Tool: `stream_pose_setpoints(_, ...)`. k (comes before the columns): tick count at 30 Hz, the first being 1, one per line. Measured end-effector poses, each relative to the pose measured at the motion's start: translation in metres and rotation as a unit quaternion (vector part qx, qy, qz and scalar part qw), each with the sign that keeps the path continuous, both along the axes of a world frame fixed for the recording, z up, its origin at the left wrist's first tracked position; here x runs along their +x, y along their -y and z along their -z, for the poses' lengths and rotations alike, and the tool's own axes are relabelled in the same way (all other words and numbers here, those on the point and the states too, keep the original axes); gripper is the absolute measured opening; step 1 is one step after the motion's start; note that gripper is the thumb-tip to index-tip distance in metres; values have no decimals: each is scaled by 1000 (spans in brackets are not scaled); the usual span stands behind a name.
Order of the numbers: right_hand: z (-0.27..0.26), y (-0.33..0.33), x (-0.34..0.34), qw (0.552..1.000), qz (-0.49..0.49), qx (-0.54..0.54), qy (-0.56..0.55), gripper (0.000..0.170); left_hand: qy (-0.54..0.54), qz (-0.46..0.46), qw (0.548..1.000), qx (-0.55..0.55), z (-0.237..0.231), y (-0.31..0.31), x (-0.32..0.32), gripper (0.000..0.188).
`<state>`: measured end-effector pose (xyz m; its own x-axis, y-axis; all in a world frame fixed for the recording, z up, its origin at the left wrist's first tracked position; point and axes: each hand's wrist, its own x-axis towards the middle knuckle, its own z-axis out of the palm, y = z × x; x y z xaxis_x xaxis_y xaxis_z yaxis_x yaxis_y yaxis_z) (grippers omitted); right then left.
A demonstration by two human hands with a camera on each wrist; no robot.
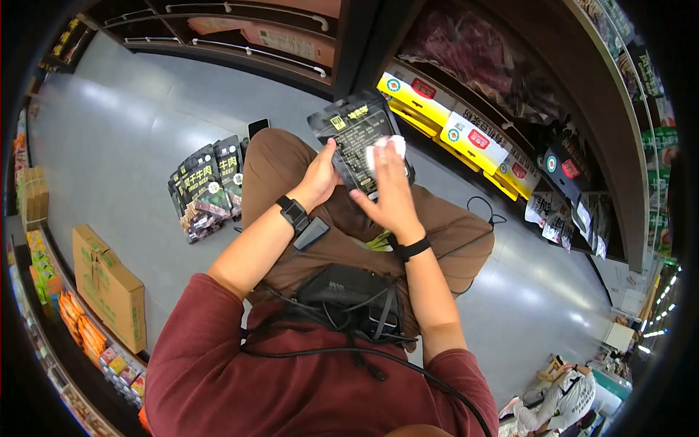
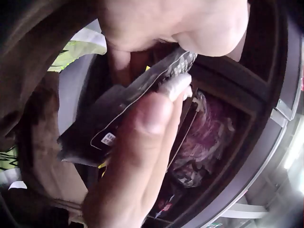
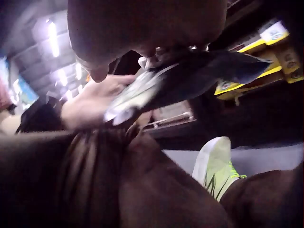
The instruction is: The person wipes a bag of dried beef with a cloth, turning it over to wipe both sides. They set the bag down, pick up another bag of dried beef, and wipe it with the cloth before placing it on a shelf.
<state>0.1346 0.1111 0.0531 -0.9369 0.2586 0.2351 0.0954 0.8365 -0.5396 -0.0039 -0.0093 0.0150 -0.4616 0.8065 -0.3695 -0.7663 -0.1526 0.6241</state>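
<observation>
In the head view, my left hand [image 1: 318,178] grips the left edge of a black printed pouch [image 1: 342,131], which is tilted up over my lap. Dense small text covers the side facing me. My right hand [image 1: 394,200] lies over the pouch's right half with its fingers extended, pressing a crumpled white tissue [image 1: 372,157] on the surface. In the left wrist view the tissue [image 2: 175,87] shows just beyond the right thumb. Part of it is hidden under the fingers. The right wrist view shows the pouch [image 3: 190,76] edge-on and blurred.
On the floor to my left lie several dried beef pouches [image 1: 198,186] and a dark phone [image 1: 258,127]. Shelves with yellow-and-white boxes [image 1: 473,138] stand close at the front right. A cardboard carton [image 1: 109,288] is at the left. Another person [image 1: 571,397] is behind at the right.
</observation>
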Motion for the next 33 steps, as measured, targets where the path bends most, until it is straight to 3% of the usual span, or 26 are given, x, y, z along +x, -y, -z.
stream_pose_setpoints(4,-4,21,-7,993,-98,55,41,85,-1,-38,999,-6,8,-1,-2,55)
stream_pose_setpoints(6,3,12,-9,994,-73,71,45,83,7,-34,999,-7,0,-1,-1,56)
stream_pose_setpoints(10,16,-14,-6,998,60,-9,-33,90,-6,-23,1000,-7,-1,0,-1,56)
stream_pose_setpoints(12,18,-16,-3,997,61,-27,-27,91,-7,-20,1000,-3,2,0,-2,56)
stream_pose_setpoints(15,6,3,0,1000,-4,24,13,96,-5,-22,1000,-4,6,0,-4,57)
stream_pose_setpoints(18,-8,18,-5,992,-105,50,39,84,-1,-40,999,-16,9,0,-6,58)
stream_pose_setpoints(20,0,7,-7,992,-96,67,43,83,12,-41,999,-13,6,-1,-7,57)
stream_pose_setpoints(23,15,-9,-6,999,39,24,-1,89,2,-41,999,-15,0,0,-5,54)
stream_pose_setpoints(24,21,-18,-4,996,62,-50,-27,91,-5,-40,999,-31,-1,-1,-4,53)
stream_pose_setpoints(26,16,-18,-1,997,52,-59,-5,92,-3,-39,999,-29,1,-1,-4,53)
stream_pose_setpoints(30,-4,8,0,994,-93,46,34,89,2,-65,998,-11,9,-3,-7,54)
stream_pose_setpoints(33,-5,13,-3,991,-109,61,50,86,13,-67,998,0,4,-2,-7,54)
